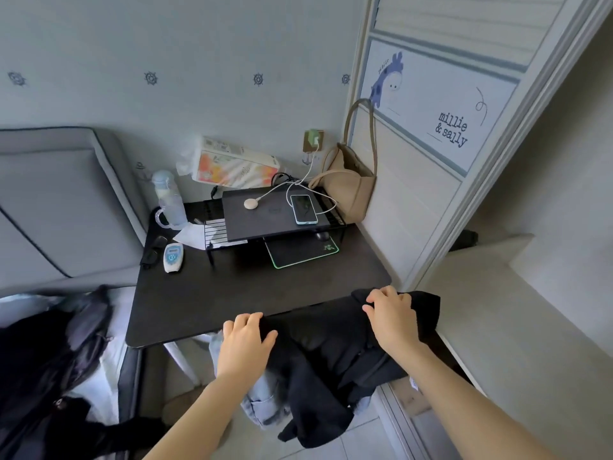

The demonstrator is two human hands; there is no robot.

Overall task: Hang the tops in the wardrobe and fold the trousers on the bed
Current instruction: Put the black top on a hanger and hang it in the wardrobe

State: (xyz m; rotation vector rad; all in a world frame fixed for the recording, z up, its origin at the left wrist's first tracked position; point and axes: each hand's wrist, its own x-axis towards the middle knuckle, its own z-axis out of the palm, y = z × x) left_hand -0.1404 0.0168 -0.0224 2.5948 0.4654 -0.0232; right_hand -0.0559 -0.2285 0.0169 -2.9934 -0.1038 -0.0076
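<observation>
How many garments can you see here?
3 at least: a black garment under both hands by the desk edge, jeans beneath it, dark clothes on the bed at left. More may be hidden.

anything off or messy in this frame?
Nothing looks damaged or spilled. The black garment, gripped by both the left hand and the right hand, hangs bunched over the desk edge, with jeans drooping beneath it. A tissue pack leans tilted against the wall.

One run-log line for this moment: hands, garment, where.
left hand: grips black garment | right hand: grips same garment | garment: draped over chair back by desk | hung: not yet
</observation>
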